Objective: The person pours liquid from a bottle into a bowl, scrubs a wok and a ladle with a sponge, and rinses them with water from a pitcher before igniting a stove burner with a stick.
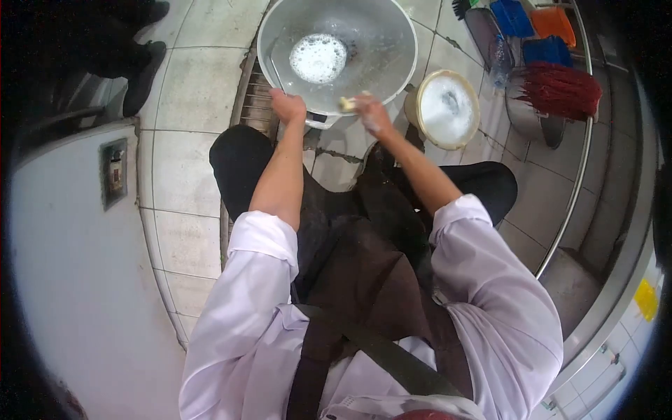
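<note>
A large round metal basin [381,49] stands on the floor in front of me, with a patch of white suds [318,59] at its bottom. My left hand [288,107] is closed at the basin's near left rim, around a utensil with a thin metal handle [275,68] that reaches into the basin; its working end cannot be made out. Between finger and thumb, my right hand [374,117] grips a small yellowish sponge [347,104] just at the near rim, slightly blurred. Right of the basin is a cream bucket [417,115] of foamy water.
A metal pot [521,115] with a red mop-like bundle [560,91] stands at right, beside a plastic bottle [500,63] and blue and orange dustpans [553,26]. A metal rail [579,168] runs along that side. Under the basin's left lies a floor grate [256,105]. Another person's dark shoe [145,77] shows upper left.
</note>
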Motion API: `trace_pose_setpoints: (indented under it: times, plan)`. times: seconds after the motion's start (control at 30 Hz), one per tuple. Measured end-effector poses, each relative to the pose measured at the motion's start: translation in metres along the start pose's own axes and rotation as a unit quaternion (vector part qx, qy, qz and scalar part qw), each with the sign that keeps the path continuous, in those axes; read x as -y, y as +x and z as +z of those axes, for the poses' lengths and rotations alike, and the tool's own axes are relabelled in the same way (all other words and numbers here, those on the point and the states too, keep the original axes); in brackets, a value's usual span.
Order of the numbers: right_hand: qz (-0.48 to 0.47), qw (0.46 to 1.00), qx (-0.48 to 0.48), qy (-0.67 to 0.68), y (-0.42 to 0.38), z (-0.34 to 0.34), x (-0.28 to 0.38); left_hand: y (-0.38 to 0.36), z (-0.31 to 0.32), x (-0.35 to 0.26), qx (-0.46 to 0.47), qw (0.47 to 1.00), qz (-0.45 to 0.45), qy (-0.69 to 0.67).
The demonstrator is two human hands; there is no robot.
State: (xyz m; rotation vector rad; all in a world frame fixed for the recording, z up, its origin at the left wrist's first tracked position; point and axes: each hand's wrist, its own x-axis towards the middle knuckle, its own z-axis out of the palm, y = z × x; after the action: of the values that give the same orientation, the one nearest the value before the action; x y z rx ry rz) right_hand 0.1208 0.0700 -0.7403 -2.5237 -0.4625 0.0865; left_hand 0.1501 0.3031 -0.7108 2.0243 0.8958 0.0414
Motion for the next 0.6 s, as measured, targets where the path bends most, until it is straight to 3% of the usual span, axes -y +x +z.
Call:
trace_pose_setpoints:
  times: [0.03, 0.1, 0.13, 0.17, 0.2, 0.23, 0.27, 0.33, 0.4, 0.53, 0.6]
  plan:
    - [-0.084, 0.991, 0.002, -0.104, -0.006, -0.005, -0.033, -0.004, -0.003, 0.001, 0.002, 1.000, 0.007, 0.012]
    - [0.202, 0.974, 0.036, 0.093, 0.012, -0.061, -0.030, -0.003, 0.000, 0.000, 0.004, 1.000, 0.016, 0.021]
    - [0.207, 0.973, 0.037, 0.093, 0.012, -0.068, -0.031, -0.002, 0.000, 0.003, 0.009, 0.999, 0.021, 0.026]
    - [0.120, 0.985, -0.012, -0.120, 0.018, -0.074, -0.034, 0.002, 0.002, 0.004, 0.010, 0.999, 0.026, 0.027]
    - [0.026, 0.943, -0.057, -0.326, 0.021, -0.076, -0.032, 0.003, 0.002, 0.007, 0.011, 0.999, 0.024, 0.028]
    - [0.061, 0.967, -0.095, -0.230, 0.019, -0.067, -0.028, 0.004, 0.002, 0.009, -0.002, 0.999, 0.031, 0.016]
    - [0.060, 0.966, -0.096, -0.231, 0.016, -0.051, -0.020, 0.006, 0.003, 0.008, -0.016, 0.999, 0.038, 0.004]
    - [0.128, 0.952, -0.275, -0.034, 0.002, -0.006, 0.010, 0.007, 0.011, 0.014, -0.022, 0.999, 0.032, 0.000]
    - [0.181, 0.949, -0.254, -0.029, -0.014, 0.038, 0.032, 0.003, 0.013, 0.012, -0.027, 0.999, 0.026, -0.003]
    - [0.190, 0.956, -0.221, -0.021, -0.019, 0.042, 0.064, -0.005, 0.004, 0.002, -0.013, 1.000, 0.022, -0.005]
    - [0.163, 0.925, -0.329, 0.098, -0.012, 0.027, 0.046, -0.004, 0.008, 0.011, -0.009, 0.998, 0.043, 0.041]
